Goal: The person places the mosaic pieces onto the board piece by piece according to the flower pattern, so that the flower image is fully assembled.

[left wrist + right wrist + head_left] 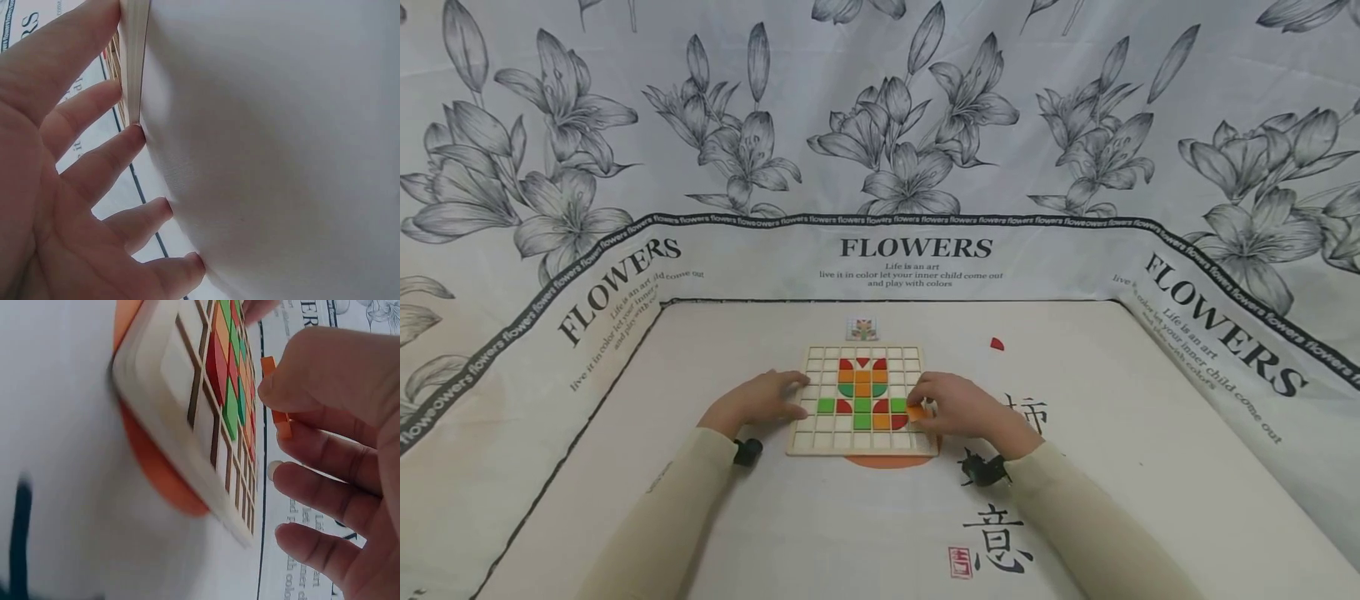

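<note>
A square wooden grid board (820,453) lies on the table, with red, orange and green tiles (862,377) forming a flower-like pattern in its cells. My left hand (756,402) rests at the board's left side, fingers spread; in the left wrist view the thumb and fingertips are at the board's edge (134,56). Over the right side of the board, my right hand (961,404) pinches an orange tile (917,412) between thumb and index finger. The right wrist view has that orange tile (285,429) edge-on, raised above the grid, with the other fingers loosely spread.
Just behind the board lies a small pattern card (862,328). A red quarter-round tile (997,343) sits on the table to the back right. An orange printed circle (891,462) shows under the board's front edge. Flower-printed cloth (917,275) rises around the table.
</note>
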The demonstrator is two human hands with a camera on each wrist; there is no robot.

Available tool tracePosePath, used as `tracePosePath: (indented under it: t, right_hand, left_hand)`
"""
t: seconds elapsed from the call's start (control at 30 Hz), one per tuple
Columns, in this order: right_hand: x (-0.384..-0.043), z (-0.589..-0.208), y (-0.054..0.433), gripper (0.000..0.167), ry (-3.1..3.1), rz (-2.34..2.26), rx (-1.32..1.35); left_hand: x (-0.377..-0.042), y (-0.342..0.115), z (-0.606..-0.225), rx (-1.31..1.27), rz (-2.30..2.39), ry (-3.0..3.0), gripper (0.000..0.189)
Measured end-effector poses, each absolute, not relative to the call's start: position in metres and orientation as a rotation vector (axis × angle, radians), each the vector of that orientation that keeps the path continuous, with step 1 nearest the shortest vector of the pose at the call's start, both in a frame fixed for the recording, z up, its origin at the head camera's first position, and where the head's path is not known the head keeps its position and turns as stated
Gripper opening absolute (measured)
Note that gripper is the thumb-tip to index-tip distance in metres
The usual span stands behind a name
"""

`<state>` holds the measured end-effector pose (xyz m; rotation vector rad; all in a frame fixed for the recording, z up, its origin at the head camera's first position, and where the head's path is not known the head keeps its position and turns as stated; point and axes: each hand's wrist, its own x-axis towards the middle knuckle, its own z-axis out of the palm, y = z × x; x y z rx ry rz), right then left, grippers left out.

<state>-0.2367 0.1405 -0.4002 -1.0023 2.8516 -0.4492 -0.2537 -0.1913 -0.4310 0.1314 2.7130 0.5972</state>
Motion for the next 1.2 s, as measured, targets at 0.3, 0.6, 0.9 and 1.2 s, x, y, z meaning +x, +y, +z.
tracePosePath:
  t: [0.3,0.6,0.9,1.2]
  right_hand:
    - [-0.239,-0.408,0.104,0.022,2.88,-0.322,-1.184]
    - [-0.235,-0.409,0.08,0.02,2.838,-0.362,-1.22]
    - [-0.229,-0.412,0.063,0.027,2.803,-0.374,-1.185]
    - [-0.228,-0.418,0.047,0.024,2.841,-0.243,-1.207]
  left_hand:
    - [-0.25,-0.193,-0.429,0.161,0.59,2.697,0.071]
    - [-0.253,-0.195,-0.432,0.181,0.575,2.699,0.071]
    - [-0.255,-0.195,-0.432,0.201,0.559,2.693,0.069]
    - [-0.254,-0.196,-0.431,0.205,0.568,2.69,0.068]
